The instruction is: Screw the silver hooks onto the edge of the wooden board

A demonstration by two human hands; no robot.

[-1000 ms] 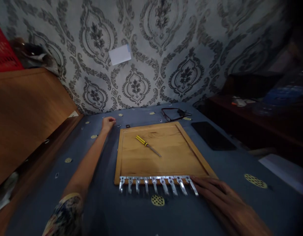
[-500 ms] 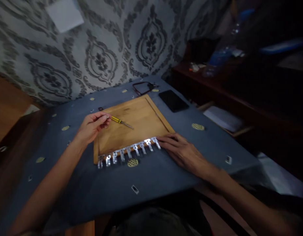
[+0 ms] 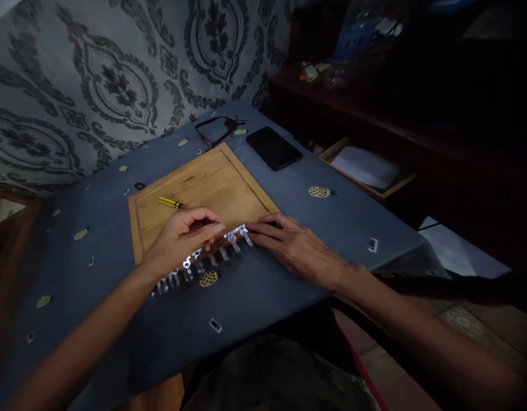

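Note:
A wooden board (image 3: 220, 182) lies on a table covered with a blue cloth (image 3: 109, 240). A row of several small metal brackets (image 3: 235, 238) runs along the board's near edge. My left hand (image 3: 184, 240) hovers over the middle of that row with its fingers curled into a pinch; what they hold is hidden. Stretched flat on the cloth, my right hand (image 3: 291, 246) has its fingertips at the right end of the row. A yellow-handled screwdriver (image 3: 169, 202) rests on the board's far left part.
Eyeglasses (image 3: 216, 128) and a dark phone (image 3: 274, 147) lie beyond the board. Small tags are scattered over the cloth. A dark wooden cabinet (image 3: 374, 120) with a paper-filled drawer (image 3: 366, 166) stands to the right. Patterned wallpaper (image 3: 117, 85) backs the table.
My left hand came back from the far side of the table, past the screwdriver, to the bracket row. My view swung right and down. My right hand stayed at the row's right end.

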